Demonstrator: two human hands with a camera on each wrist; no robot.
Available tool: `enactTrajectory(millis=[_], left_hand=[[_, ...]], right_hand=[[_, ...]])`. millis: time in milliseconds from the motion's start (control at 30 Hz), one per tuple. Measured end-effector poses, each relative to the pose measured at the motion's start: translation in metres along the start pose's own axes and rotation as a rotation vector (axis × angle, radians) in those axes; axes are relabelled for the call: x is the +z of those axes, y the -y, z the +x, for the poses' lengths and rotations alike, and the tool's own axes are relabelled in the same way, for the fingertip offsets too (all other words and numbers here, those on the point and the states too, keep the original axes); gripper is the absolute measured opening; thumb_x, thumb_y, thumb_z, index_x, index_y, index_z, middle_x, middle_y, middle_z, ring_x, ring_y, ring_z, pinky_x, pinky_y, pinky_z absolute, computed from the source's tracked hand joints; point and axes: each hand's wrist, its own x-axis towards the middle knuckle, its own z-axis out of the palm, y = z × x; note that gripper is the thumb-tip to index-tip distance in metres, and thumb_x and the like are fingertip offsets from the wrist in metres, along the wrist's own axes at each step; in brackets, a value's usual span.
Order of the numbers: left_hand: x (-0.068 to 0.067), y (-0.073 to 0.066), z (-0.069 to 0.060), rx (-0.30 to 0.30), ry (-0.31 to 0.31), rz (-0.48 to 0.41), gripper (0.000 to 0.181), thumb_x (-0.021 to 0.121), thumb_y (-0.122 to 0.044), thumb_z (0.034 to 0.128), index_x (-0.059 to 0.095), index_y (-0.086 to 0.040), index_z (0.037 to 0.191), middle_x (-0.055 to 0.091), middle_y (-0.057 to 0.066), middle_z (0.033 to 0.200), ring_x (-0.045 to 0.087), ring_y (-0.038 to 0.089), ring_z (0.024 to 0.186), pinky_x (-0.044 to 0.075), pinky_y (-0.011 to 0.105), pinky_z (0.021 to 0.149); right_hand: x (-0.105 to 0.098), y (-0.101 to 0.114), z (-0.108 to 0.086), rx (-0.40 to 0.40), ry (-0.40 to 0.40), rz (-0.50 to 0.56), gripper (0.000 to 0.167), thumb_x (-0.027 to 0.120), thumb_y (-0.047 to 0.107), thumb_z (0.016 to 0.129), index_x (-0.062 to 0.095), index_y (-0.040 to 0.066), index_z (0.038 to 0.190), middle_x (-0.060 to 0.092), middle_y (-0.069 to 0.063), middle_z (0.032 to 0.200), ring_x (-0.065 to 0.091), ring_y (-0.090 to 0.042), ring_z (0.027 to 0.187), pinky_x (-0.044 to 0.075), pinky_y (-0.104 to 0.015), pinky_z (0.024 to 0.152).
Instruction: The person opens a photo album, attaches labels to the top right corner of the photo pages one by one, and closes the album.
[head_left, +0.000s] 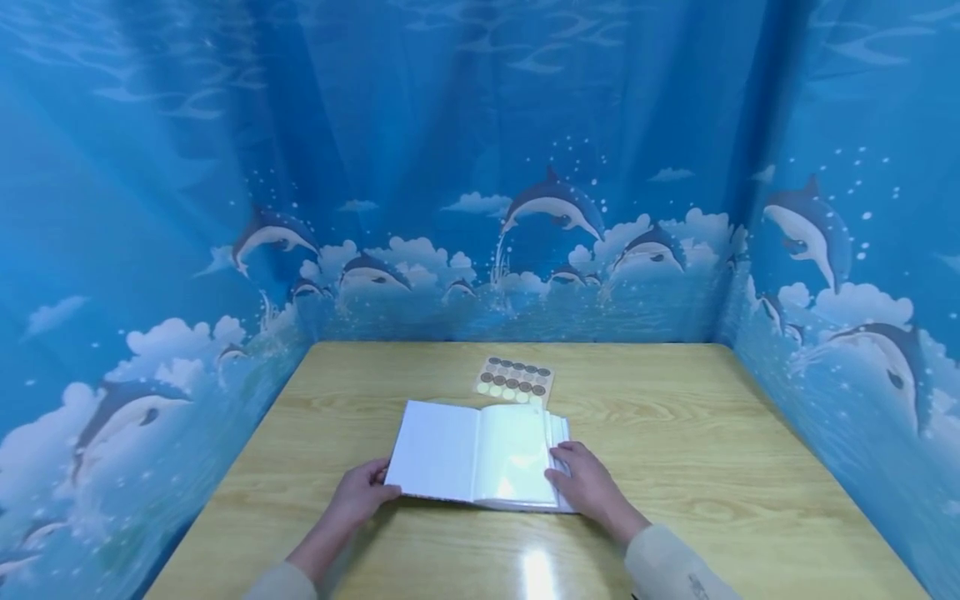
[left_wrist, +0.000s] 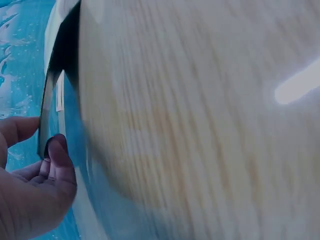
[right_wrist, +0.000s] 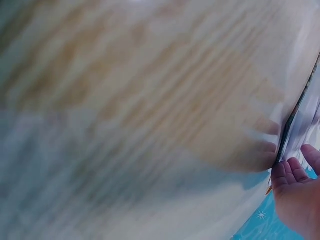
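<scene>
An album [head_left: 437, 452] with a plain white inner cover and glossy, sleeve-like pages [head_left: 512, 454] lies opened out near the middle of the table. My left hand [head_left: 360, 493] pinches the lower left corner of its cover; in the left wrist view that cover [left_wrist: 46, 115] is tilted up off the tabletop, between thumb and fingers. At the opposite side, my right hand [head_left: 588, 485] grips the right edge, thumb over the page edges. The right wrist view has the right hand's fingers [right_wrist: 292, 172] under the album's edge [right_wrist: 295, 125].
Just beyond the album, a card of round stickers [head_left: 515, 380] in brown, beige and pale yellow lies flat. The wood-grain table [head_left: 675, 417] bears a bright light reflection near its front. Blue dolphin-print curtains [head_left: 465, 167] enclose the back and both sides.
</scene>
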Motion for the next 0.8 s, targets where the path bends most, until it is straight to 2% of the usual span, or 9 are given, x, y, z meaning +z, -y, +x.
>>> enactTrajectory(millis=[100, 200, 267, 333, 467, 533, 633, 700, 800], left_hand=[[0.0, 0.0, 0.001, -0.002, 0.029, 0.094, 0.044, 0.074, 0.002, 0.0778, 0.062, 0.011, 0.12, 0.067, 0.011, 0.093, 0.061, 0.022, 0.077, 0.056, 0.038, 0.066], [0.001, 0.001, 0.003, 0.008, 0.062, 0.191, 0.019, 0.074, -0.001, 0.0784, 0.066, 0.004, 0.094, 0.058, 0.006, 0.079, 0.052, 0.019, 0.067, 0.048, 0.032, 0.056], [0.001, 0.003, 0.005, 0.052, 0.073, 0.266, 0.014, 0.075, -0.004, 0.0775, 0.064, -0.001, 0.084, 0.055, 0.005, 0.076, 0.05, 0.018, 0.069, 0.045, 0.032, 0.059], [0.001, 0.006, 0.006, 0.115, 0.075, 0.33, 0.016, 0.076, -0.005, 0.0755, 0.06, -0.003, 0.077, 0.051, 0.004, 0.072, 0.047, 0.018, 0.068, 0.041, 0.033, 0.06], [0.002, 0.009, 0.007, 0.217, 0.071, 0.427, 0.019, 0.077, -0.006, 0.0723, 0.059, -0.005, 0.074, 0.042, 0.004, 0.07, 0.039, 0.019, 0.065, 0.033, 0.033, 0.056], [0.002, 0.008, 0.007, 0.238, 0.066, 0.462, 0.019, 0.078, -0.007, 0.0716, 0.06, -0.005, 0.074, 0.042, 0.004, 0.07, 0.04, 0.019, 0.065, 0.033, 0.034, 0.055], [0.002, 0.005, 0.006, 0.237, 0.063, 0.532, 0.021, 0.078, -0.01, 0.0725, 0.066, 0.001, 0.086, 0.048, 0.007, 0.077, 0.047, 0.022, 0.071, 0.043, 0.038, 0.062], [0.003, 0.0, 0.005, 0.226, 0.065, 0.576, 0.033, 0.077, -0.01, 0.0726, 0.068, 0.005, 0.101, 0.052, 0.01, 0.084, 0.053, 0.025, 0.078, 0.049, 0.044, 0.071], [0.005, -0.007, 0.003, 0.223, 0.062, 0.634, 0.05, 0.076, -0.01, 0.0718, 0.064, 0.008, 0.118, 0.056, 0.014, 0.093, 0.056, 0.029, 0.086, 0.051, 0.049, 0.083]], right_hand=[[-0.001, 0.001, -0.001, -0.001, 0.002, -0.007, 0.042, 0.065, 0.018, 0.094, 0.06, -0.007, 0.128, 0.053, -0.029, 0.134, 0.048, -0.047, 0.125, 0.035, -0.059, 0.108], [0.0, 0.0, -0.001, 0.004, 0.006, -0.005, 0.042, 0.064, 0.018, 0.095, 0.06, -0.007, 0.129, 0.052, -0.029, 0.135, 0.048, -0.048, 0.126, 0.035, -0.06, 0.108], [0.001, -0.001, -0.001, 0.01, 0.008, -0.005, 0.043, 0.064, 0.018, 0.095, 0.059, -0.007, 0.129, 0.052, -0.029, 0.135, 0.047, -0.047, 0.126, 0.035, -0.06, 0.108], [0.002, -0.002, -0.001, 0.01, 0.007, -0.008, 0.043, 0.064, 0.018, 0.095, 0.059, -0.007, 0.129, 0.052, -0.029, 0.135, 0.047, -0.047, 0.126, 0.035, -0.06, 0.108], [0.002, -0.002, 0.0, 0.007, 0.007, -0.017, 0.043, 0.064, 0.018, 0.095, 0.059, -0.007, 0.13, 0.052, -0.029, 0.135, 0.047, -0.047, 0.126, 0.035, -0.059, 0.108], [0.002, -0.002, 0.0, 0.005, 0.008, -0.019, 0.043, 0.064, 0.019, 0.095, 0.059, -0.007, 0.13, 0.052, -0.029, 0.135, 0.048, -0.047, 0.126, 0.035, -0.059, 0.108], [0.002, -0.002, -0.001, 0.005, 0.008, -0.016, 0.043, 0.064, 0.019, 0.095, 0.059, -0.007, 0.13, 0.052, -0.029, 0.135, 0.048, -0.047, 0.126, 0.035, -0.06, 0.108], [0.002, -0.002, -0.001, 0.005, 0.007, -0.013, 0.043, 0.064, 0.018, 0.095, 0.059, -0.007, 0.129, 0.052, -0.029, 0.135, 0.048, -0.048, 0.126, 0.035, -0.06, 0.108], [0.002, -0.002, -0.001, 0.009, 0.007, -0.008, 0.043, 0.064, 0.019, 0.095, 0.059, -0.006, 0.129, 0.052, -0.028, 0.135, 0.048, -0.047, 0.126, 0.035, -0.06, 0.107]])
